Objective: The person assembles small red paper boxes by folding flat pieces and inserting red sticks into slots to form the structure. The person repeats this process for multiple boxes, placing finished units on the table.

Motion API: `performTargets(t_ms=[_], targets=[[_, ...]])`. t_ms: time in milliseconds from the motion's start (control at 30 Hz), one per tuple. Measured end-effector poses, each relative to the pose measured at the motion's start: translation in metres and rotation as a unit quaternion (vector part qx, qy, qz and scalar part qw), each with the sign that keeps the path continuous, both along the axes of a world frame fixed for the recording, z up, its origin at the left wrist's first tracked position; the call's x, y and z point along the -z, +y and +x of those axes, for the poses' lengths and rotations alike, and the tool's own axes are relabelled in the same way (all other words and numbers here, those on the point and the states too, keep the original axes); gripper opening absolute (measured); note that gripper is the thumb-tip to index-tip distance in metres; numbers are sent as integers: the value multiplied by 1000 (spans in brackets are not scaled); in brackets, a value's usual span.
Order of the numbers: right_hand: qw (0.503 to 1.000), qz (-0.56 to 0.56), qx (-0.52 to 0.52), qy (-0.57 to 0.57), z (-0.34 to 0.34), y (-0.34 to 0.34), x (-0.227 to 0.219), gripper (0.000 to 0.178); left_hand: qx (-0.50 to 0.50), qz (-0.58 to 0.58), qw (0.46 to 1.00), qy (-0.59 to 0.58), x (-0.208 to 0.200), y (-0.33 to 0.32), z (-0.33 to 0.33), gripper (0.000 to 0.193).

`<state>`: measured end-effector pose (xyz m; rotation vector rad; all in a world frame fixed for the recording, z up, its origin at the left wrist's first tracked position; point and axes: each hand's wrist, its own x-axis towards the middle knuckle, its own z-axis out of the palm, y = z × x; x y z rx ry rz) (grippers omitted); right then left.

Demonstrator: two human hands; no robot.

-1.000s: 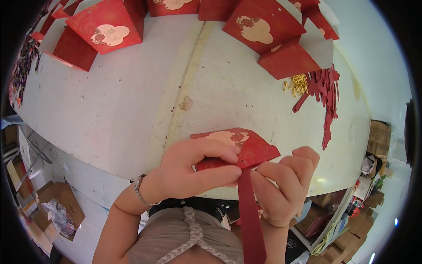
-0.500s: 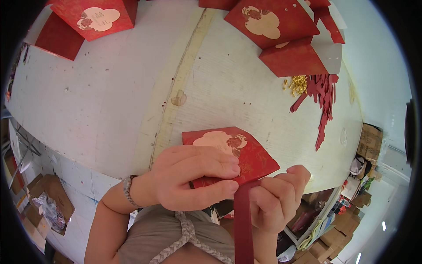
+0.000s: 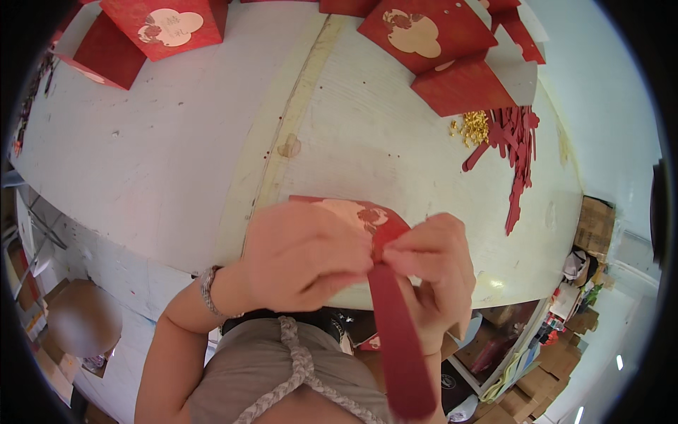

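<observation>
A red gift box (image 3: 387, 225) with a pale flower-shaped label lies near the table's front edge, partly hidden by my hands. A dark red strap (image 3: 401, 346) with a rounded end hangs from between my fingertips at the box's near side. My left hand (image 3: 304, 258), smeared by motion, is closed, its fingertips pinching at the strap's upper end. My right hand (image 3: 432, 272) is closed too, with thumb and finger pinching the same spot from the right. Any fastener there is hidden by the fingertips.
A pile of dark red straps (image 3: 519, 162) lies at the right beside small gold fasteners (image 3: 473, 129). Several red boxes (image 3: 459, 88) stand at the far right, and more boxes (image 3: 173, 28) at the far left. Cardboard boxes (image 3: 597, 222) sit beyond the table's right edge.
My right hand has moved up and left to meet the left fingertips at the strap's top. The strap has swung outward, showing its rounded end. The left hand has shifted slightly upward.
</observation>
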<state>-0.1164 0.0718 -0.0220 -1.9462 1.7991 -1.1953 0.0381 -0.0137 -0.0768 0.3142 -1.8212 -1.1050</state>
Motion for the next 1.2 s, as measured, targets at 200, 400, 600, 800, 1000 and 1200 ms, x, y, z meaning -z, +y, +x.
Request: performTargets(t_ms=[200,400,600,800,1000,1200], targets=[[983,74,6,-167,1,7,-5,22,-17,41,999,18,-11,3,-4,13],[965,61,-7,-254,2,5,4,18,-25,20,997,66,-6,11,-1,13],[956,2,5,-293,6,7,21,18,-24,89,995,29,1,19,3,16],[977,-12,-5,-212,-1,3,16,18,-182,-320,923,-113,-55,-2,27,21],[964,6,-28,-266,-3,2,22,20,-85,-617,769,-143,-85,-40,-2,25],[973,-78,-63,-208,2,2,25,22,-141,-497,823,-235,-78,-43,-10,31]])
